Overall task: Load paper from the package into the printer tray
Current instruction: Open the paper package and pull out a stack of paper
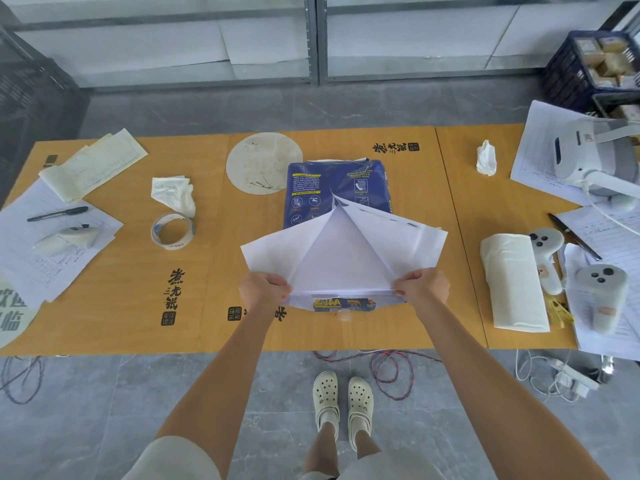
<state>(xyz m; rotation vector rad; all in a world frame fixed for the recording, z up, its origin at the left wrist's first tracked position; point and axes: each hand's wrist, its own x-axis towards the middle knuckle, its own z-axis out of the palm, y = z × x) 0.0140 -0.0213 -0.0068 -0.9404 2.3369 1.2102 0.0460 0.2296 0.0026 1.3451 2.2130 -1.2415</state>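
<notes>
A blue paper package (311, 192) lies in the middle of the orange table (131, 289), its near end opened. The white inner sides of its wrapper flaps (408, 237) are spread apart to left and right. Between them shows the white paper stack (339, 271). My left hand (265, 289) pinches the left flap at the near edge. My right hand (420, 285) pinches the right flap at the near edge. A torn blue and yellow strip of wrapper (343, 304) lies under the near end. No printer tray is in view.
A tape roll (172, 231) and crumpled tissue (175, 194) lie to the left, with papers and a pen (57, 214). A round disc (263, 162) sits behind the package. To the right are a white folded pack (512, 282), controllers (545, 251), a headset (588, 157). Cables (388, 368) lie on the floor.
</notes>
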